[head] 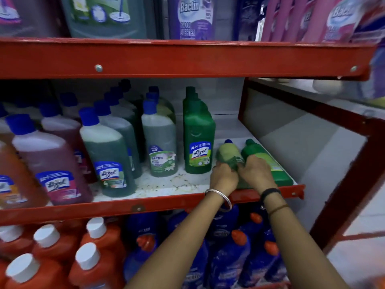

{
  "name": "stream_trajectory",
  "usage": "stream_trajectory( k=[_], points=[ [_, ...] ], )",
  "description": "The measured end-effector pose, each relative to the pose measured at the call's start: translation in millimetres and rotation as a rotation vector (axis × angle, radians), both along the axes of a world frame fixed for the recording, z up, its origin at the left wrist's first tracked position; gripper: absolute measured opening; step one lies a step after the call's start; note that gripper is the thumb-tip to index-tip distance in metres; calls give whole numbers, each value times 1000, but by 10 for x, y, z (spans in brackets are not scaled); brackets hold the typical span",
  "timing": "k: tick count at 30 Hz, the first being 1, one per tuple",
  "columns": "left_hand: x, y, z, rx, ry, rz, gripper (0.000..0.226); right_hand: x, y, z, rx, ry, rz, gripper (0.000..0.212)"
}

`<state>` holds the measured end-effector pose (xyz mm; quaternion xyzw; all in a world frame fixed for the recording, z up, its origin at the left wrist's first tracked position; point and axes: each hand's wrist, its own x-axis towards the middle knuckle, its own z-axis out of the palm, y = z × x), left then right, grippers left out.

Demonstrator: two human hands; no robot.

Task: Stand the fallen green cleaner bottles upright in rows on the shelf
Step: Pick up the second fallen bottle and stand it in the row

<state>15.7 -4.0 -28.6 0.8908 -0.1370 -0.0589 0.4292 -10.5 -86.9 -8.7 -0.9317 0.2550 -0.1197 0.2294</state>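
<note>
Two green cleaner bottles lie on their sides at the right end of the middle shelf, caps pointing to the back. The pale green one with a blue cap is under both hands: my left hand grips its lower body and my right hand rests across it and against the dark green bottle to its right. To the left, a row of dark green bottles stands upright, beside a row of pale green blue-capped ones.
More upright blue-capped bottles, green and pink, fill the shelf's left side. A red shelf beam runs overhead. Orange and blue bottles crowd the shelf below. A red side frame bounds the right end.
</note>
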Motion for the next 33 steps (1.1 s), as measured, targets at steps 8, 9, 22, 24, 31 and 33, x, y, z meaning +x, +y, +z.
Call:
stream_trajectory(
  k=[8, 9, 22, 24, 31, 33],
  points=[
    [160, -107, -3, -528, 382, 159, 51, 121, -312, 165, 312, -56, 69, 43],
    [150, -90, -29, -594, 400, 157, 51, 138, -340, 125, 443, -55, 71, 47],
    [-208, 808, -128, -755, -9, -168, 39, -277, 138, 183, 934, -304, 493, 19],
    [-274, 1038, -170, -751, -63, -116, 42, -260, 348, 157, 825, -317, 568, 31],
    [-174, 1671, -72, -629, -301, 82, 53, 34, 1068, 109, 812, -401, 732, 37],
    [-98, 1779, -69, -587, -322, 125, 52, 112, 1205, 69, 794, -409, 728, 43]
  ],
)
